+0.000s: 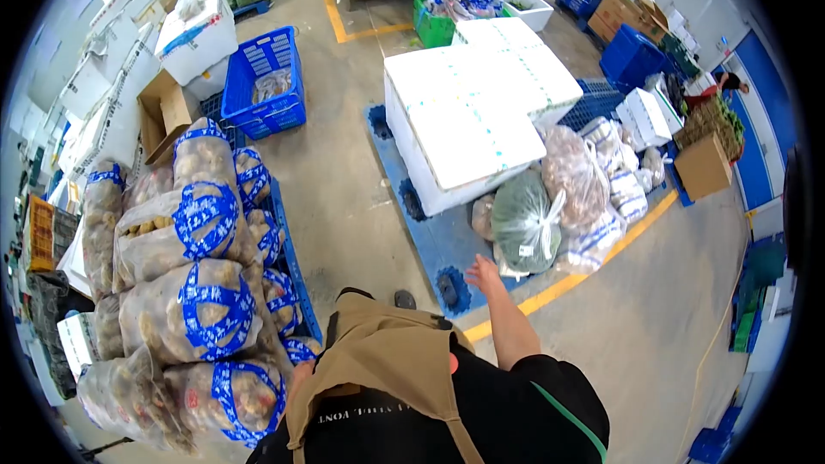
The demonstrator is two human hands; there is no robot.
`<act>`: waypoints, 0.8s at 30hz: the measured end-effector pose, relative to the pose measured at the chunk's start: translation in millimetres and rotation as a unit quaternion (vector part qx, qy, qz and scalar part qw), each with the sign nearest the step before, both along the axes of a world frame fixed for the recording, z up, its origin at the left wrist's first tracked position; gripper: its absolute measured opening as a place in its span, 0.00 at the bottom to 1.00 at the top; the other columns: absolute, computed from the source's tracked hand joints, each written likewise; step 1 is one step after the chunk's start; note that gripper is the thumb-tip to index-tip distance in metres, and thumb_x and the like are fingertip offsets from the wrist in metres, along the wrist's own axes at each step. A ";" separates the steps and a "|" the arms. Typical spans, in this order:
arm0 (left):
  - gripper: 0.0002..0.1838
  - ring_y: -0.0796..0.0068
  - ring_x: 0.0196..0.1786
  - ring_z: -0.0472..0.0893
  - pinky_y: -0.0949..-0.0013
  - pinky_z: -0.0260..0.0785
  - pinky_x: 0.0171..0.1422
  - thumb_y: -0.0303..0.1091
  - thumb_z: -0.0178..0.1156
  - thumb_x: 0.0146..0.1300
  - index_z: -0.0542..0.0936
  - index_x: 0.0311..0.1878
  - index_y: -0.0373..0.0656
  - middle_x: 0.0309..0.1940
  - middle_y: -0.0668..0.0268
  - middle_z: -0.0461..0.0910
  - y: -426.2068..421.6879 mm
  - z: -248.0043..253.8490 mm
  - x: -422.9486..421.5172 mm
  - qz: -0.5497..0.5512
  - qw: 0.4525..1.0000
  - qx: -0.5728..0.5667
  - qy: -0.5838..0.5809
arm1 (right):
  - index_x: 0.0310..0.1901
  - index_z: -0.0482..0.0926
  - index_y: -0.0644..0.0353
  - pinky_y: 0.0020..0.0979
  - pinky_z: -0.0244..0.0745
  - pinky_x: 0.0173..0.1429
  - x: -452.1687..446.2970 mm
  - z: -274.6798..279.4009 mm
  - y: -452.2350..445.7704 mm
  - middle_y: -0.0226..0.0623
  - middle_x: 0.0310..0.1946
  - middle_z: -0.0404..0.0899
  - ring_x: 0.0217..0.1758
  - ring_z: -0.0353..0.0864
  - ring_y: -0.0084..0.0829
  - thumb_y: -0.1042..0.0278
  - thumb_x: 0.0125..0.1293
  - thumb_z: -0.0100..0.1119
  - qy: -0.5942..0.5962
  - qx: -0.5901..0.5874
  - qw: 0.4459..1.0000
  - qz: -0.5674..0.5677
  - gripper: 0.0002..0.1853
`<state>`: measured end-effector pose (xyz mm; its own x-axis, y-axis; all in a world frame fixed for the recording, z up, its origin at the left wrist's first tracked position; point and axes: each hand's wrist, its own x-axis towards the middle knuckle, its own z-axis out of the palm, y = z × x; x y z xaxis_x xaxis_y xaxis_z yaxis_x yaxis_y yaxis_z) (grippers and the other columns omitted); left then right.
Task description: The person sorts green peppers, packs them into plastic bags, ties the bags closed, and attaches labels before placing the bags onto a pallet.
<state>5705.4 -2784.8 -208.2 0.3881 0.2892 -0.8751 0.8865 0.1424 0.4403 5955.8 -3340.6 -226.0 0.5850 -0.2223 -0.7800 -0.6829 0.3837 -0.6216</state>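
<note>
My right hand [485, 275] is stretched forward over the front edge of the blue plastic pallet [441, 249]. Its fingers are apart and nothing shows in them. Just beyond it sits a knotted clear plastic bag with green contents [522, 219]; whether my fingertips touch it I cannot tell. Low at my left side, my left hand [302, 371] is partly hidden by the tan apron [378, 348], and its fingers do not show clearly. Beside that hand lie stacked clear sacks of potato-like produce [193, 309] with blue printed bands.
White foam boxes [468, 129] cover much of the pallet, with more bagged produce [574, 167] at their right. A blue crate [266, 86] stands ahead on the left. Concrete floor [348, 180] runs between the two stacks. A person [730, 82] is at the far right.
</note>
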 end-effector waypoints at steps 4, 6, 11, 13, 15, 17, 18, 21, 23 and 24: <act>0.08 0.68 0.19 0.73 0.68 0.63 0.18 0.31 0.50 0.60 0.72 0.28 0.39 0.18 0.61 0.73 6.2 -2.7 63.2 0.041 0.999 -0.007 0.001 | 0.69 0.44 0.54 0.57 0.69 0.51 141.3 3.8 22.0 0.49 0.68 0.46 0.66 0.58 0.51 0.46 0.64 0.52 -0.023 0.050 0.995 -0.079 0.40; 0.07 0.69 0.19 0.73 0.68 0.63 0.18 0.31 0.49 0.60 0.72 0.28 0.39 0.19 0.61 0.73 17.9 -9.9 103.9 0.041 0.999 -0.007 -0.008 | 0.70 0.44 0.52 0.59 0.66 0.55 188.8 -2.0 34.9 0.48 0.70 0.41 0.69 0.52 0.51 0.43 0.63 0.51 -0.006 0.063 0.989 -0.134 0.41; 0.06 0.70 0.20 0.74 0.69 0.64 0.19 0.31 0.49 0.61 0.71 0.30 0.40 0.19 0.63 0.73 73.1 -12.8 235.5 0.042 0.998 -0.015 -0.048 | 0.68 0.51 0.49 0.64 0.55 0.60 261.0 -6.5 61.5 0.41 0.71 0.43 0.70 0.47 0.51 0.39 0.63 0.49 0.037 0.057 0.969 -0.237 0.38; 0.06 0.70 0.20 0.74 0.69 0.64 0.20 0.32 0.49 0.62 0.71 0.31 0.41 0.19 0.63 0.73 96.7 8.0 299.3 0.063 0.996 -0.026 -0.064 | 0.66 0.58 0.49 0.66 0.47 0.62 277.0 -20.3 67.6 0.36 0.68 0.53 0.68 0.51 0.51 0.38 0.63 0.46 0.043 0.080 0.962 -0.259 0.34; 0.06 0.71 0.20 0.74 0.70 0.65 0.20 0.32 0.49 0.62 0.71 0.32 0.41 0.19 0.64 0.73 120.8 40.1 377.8 0.103 0.990 -0.046 -0.090 | 0.64 0.60 0.48 0.65 0.46 0.62 295.2 -48.9 67.2 0.36 0.64 0.59 0.66 0.55 0.49 0.37 0.63 0.45 0.030 0.091 0.958 -0.269 0.33; 0.05 0.71 0.21 0.74 0.70 0.65 0.21 0.32 0.49 0.63 0.70 0.32 0.42 0.19 0.64 0.73 149.7 59.8 448.7 0.093 0.986 -0.059 -0.125 | 0.63 0.61 0.47 0.65 0.46 0.61 299.8 -51.8 73.0 0.36 0.62 0.64 0.64 0.58 0.48 0.37 0.62 0.46 0.039 0.090 0.946 -0.310 0.32; 0.05 0.70 0.21 0.74 0.70 0.66 0.21 0.32 0.49 0.65 0.71 0.37 0.42 0.22 0.64 0.74 170.0 59.3 477.0 0.067 0.985 -0.075 -0.143 | 0.63 0.62 0.47 0.64 0.47 0.61 301.5 -46.0 77.8 0.36 0.60 0.65 0.63 0.59 0.47 0.37 0.62 0.46 0.054 0.084 0.934 -0.344 0.32; 0.10 0.71 0.27 0.78 0.71 0.68 0.24 0.33 0.52 0.64 0.72 0.46 0.41 0.28 0.64 0.77 186.1 87.5 561.8 0.060 0.985 -0.018 -0.160 | 0.62 0.63 0.47 0.62 0.49 0.60 305.9 -31.2 78.4 0.37 0.60 0.66 0.62 0.60 0.45 0.36 0.60 0.48 0.060 0.105 0.918 -0.379 0.33; 0.12 0.72 0.27 0.78 0.71 0.69 0.25 0.33 0.53 0.64 0.71 0.48 0.40 0.28 0.63 0.77 173.9 106.6 602.0 0.044 0.986 0.000 -0.162 | 0.62 0.63 0.46 0.60 0.51 0.59 303.9 -20.2 81.0 0.36 0.60 0.65 0.62 0.60 0.44 0.36 0.59 0.50 0.055 0.116 0.910 -0.395 0.33; 0.12 0.72 0.27 0.78 0.71 0.69 0.25 0.33 0.54 0.64 0.71 0.48 0.40 0.28 0.63 0.77 173.3 103.3 617.0 0.027 0.986 0.000 -0.162 | 0.62 0.63 0.46 0.59 0.52 0.59 302.1 -14.9 82.8 0.36 0.60 0.65 0.62 0.61 0.44 0.36 0.59 0.50 0.051 0.112 0.904 -0.410 0.34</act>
<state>6322.4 -2611.5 -104.8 0.6313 0.3179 -0.7074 0.6901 0.1858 0.6994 6257.9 -3257.8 -240.9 0.2178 -0.3787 -0.8995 -0.1602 0.8953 -0.4157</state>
